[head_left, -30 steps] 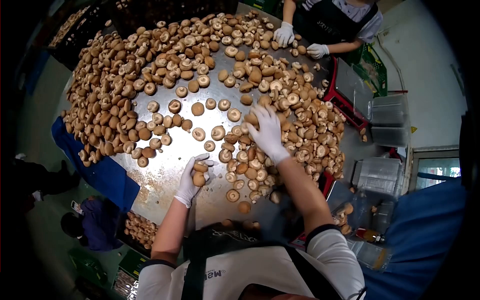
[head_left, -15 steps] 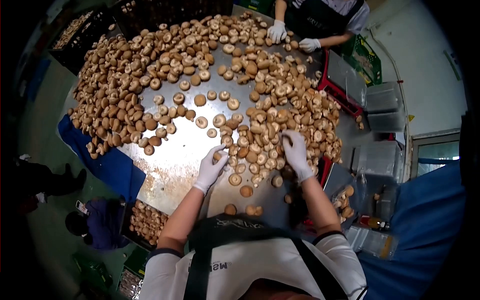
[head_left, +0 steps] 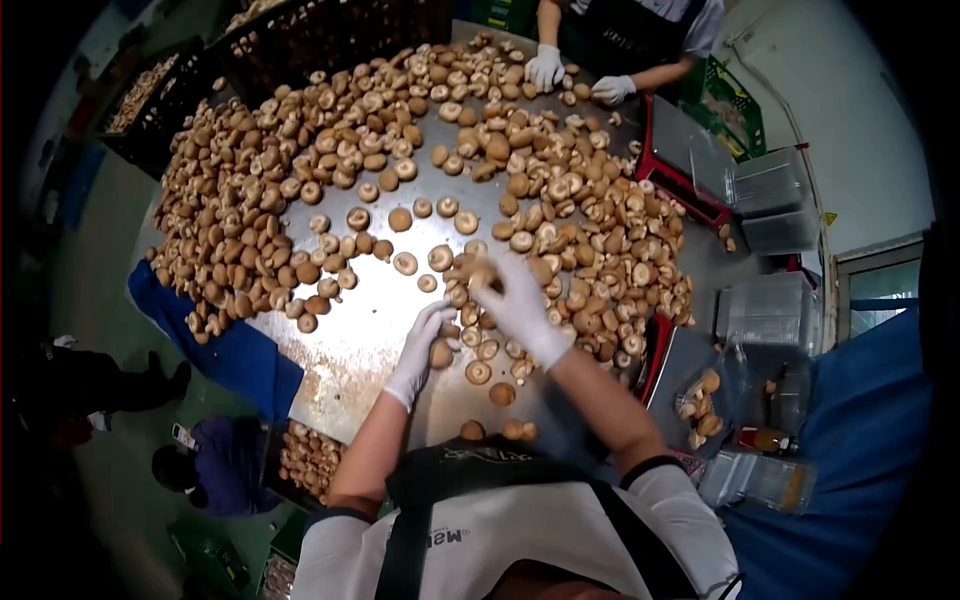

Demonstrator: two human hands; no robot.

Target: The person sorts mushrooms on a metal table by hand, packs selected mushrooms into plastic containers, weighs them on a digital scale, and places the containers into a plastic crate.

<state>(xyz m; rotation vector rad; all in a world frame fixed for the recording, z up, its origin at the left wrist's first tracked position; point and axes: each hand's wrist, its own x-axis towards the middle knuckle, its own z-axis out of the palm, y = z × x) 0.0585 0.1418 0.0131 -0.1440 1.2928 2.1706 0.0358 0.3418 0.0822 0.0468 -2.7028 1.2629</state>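
Note:
Brown mushrooms [head_left: 225,190] lie in a large heap over the left and back of the metal table [head_left: 350,375], and a second heap [head_left: 600,240] covers its right side. My left hand [head_left: 424,350], in a white glove, curls around a mushroom [head_left: 440,353] near the middle front. My right hand [head_left: 515,308], also gloved and slightly blurred, is just right of it over the edge of the right heap, with a mushroom [head_left: 482,273] at its fingers. A few mushrooms [head_left: 502,393] rest close to my apron.
Across the table a person's gloved hands [head_left: 545,68] touch mushrooms. A red scale [head_left: 685,185] and stacked clear trays [head_left: 770,310] stand at the right. Black crates [head_left: 335,45] are at the back left, blue cloth [head_left: 215,345] hangs at the left edge, and another person [head_left: 225,465] is lower left.
My right hand has moved left from the right heap toward my left hand, with a mushroom now at its fingers. My left hand has come rightward from farther left, still holding a mushroom.

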